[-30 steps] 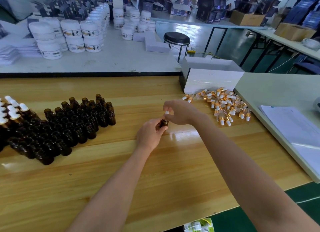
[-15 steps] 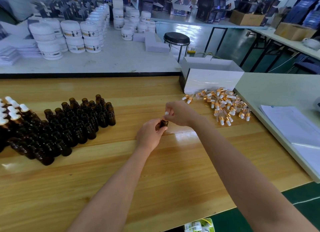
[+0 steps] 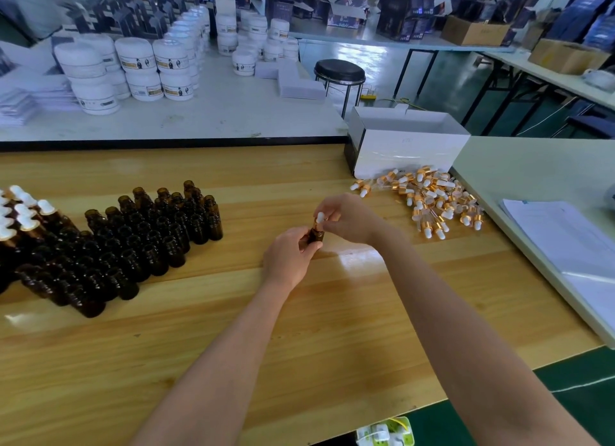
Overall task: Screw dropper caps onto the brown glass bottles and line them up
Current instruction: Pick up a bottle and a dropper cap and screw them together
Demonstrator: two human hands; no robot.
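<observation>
Head: left hand (image 3: 288,257) holds bottle (image 3: 316,236), right hand (image 3: 350,218) pinches cap (image 3: 320,218), inside table (image 3: 332,362) edges.

Far left: stacked white jars (image 3: 139,66) on a pale counter (image 3: 216,112). Far centre: black round stool (image 3: 339,70). Right: open white box (image 3: 409,152), paper sheets (image 3: 565,239). Far right: cardboard boxes (image 3: 476,31).
</observation>
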